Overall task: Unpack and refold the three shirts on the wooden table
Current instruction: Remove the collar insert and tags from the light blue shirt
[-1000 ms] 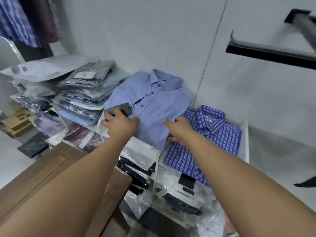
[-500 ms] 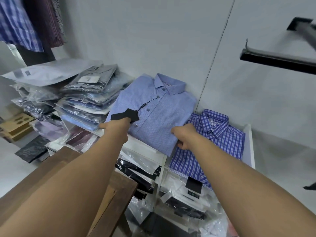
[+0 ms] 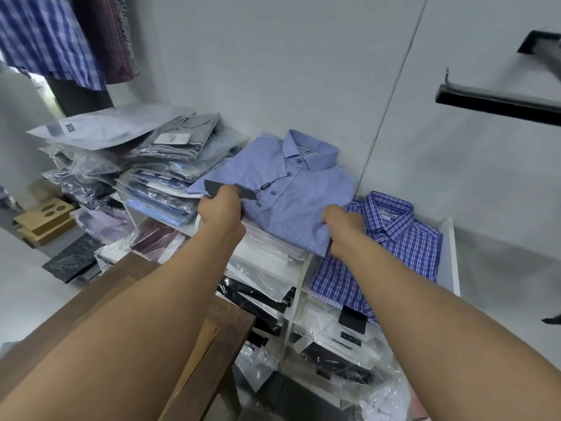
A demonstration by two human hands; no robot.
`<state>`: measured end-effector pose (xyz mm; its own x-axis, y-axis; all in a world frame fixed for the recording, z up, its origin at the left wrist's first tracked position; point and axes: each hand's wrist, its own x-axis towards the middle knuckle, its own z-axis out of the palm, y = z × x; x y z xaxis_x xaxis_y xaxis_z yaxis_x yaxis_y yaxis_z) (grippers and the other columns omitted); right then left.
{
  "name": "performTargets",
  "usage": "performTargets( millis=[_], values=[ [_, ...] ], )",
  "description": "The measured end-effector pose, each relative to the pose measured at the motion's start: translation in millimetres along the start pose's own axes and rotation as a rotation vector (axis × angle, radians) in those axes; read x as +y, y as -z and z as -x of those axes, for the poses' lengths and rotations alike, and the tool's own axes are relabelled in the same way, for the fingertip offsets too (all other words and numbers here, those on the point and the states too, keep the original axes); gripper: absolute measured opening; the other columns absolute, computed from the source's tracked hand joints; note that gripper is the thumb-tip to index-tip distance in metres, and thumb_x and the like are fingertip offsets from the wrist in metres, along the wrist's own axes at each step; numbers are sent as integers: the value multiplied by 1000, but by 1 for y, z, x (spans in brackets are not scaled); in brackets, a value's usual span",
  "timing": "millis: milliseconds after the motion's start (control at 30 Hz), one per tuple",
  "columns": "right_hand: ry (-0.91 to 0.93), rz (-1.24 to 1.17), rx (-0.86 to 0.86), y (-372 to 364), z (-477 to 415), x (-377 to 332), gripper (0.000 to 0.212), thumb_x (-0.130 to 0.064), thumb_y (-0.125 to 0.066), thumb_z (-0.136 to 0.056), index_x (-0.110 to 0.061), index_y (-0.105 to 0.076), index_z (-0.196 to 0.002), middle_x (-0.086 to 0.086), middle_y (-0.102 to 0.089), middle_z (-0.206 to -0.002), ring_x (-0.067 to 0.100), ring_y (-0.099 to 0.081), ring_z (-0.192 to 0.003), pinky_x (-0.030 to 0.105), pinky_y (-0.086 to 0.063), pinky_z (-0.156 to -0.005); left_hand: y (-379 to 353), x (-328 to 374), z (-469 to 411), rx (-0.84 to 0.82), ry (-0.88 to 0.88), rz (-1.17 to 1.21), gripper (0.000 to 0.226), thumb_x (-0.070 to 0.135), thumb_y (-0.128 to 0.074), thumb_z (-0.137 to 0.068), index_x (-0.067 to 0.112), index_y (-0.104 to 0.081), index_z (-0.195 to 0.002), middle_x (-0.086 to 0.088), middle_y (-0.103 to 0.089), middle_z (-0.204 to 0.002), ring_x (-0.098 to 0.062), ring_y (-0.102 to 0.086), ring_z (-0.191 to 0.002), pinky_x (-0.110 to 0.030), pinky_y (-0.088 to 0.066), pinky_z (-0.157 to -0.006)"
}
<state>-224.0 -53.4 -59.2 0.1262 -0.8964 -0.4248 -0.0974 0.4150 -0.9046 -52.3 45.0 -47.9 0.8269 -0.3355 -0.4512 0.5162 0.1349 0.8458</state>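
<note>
A folded light-blue button-up shirt [image 3: 291,202] lies atop a white shelf unit [image 3: 449,253] by the wall. The left hand [image 3: 221,208] grips its left edge beside a black hang tag [image 3: 212,187]. The right hand [image 3: 343,229] clutches its lower corner, over a blue checked shirt [image 3: 394,238].

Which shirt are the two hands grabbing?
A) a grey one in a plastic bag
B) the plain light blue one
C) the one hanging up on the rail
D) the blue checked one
B: the left hand and the right hand each grip an edge of the light blue shirt, while the blue checked shirt just lies beside it on the right.
</note>
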Motion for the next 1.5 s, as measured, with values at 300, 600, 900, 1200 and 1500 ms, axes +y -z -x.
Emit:
performTargets(
  millis=[300,600,900,1200,1500],
  values=[
    [-180,-140,-111,7,-3,23,35,-25,-72,-86,-8,-65,-116,11,-75,-101,29,-73,-87,40,-63,-68,52,13,4,56,76,69,12,4,-56,-76,13,-56,-84,-5,-55,-90,-21,-48,-70,-28,-39,-58],
    [-164,-102,-313,-8,16,17,36,-13,-69,-73,-5,-68,-108,9,-74,-107,29,-71,-94,43,-55,-82,92,-6,24,209,99,-69,96,52,-80,-78,19,-27,-152,2,-54,-132,-27,-59,-110,-43,-53,-83],
    [-112,-182,-571,-3,51,9,29,3,-47,-87,-16,-39,-65,-1,-39,-54,9,-36,-38,21,-30,-51,112,-31,81,367,83,-485,123,34,-87,-74,33,3,-157,-14,-9,-161,-38,-32,-140,-51,-41,-105],
    [85,-1,-911,-5,127,28,28,8,-46,-86,-12,-46,-66,-5,-50,-48,9,-48,-41,20,-39,-46,151,-56,148,151,10,-637,33,52,-58,-95,20,-54,-85,0,-55,-99,-23,-51,-96,-40,-45,-90],
    [150,491,-1459,-27,211,68,48,11,-49,-90,-30,-50,-115,14,-68,-110,27,-69,-93,38,-58,-80,211,-41,187,-231,117,-134,92,86,-57,-73,16,-61,-133,-16,-69,-127,-34,-67,-117,-54,-47,-105]
  ],
)
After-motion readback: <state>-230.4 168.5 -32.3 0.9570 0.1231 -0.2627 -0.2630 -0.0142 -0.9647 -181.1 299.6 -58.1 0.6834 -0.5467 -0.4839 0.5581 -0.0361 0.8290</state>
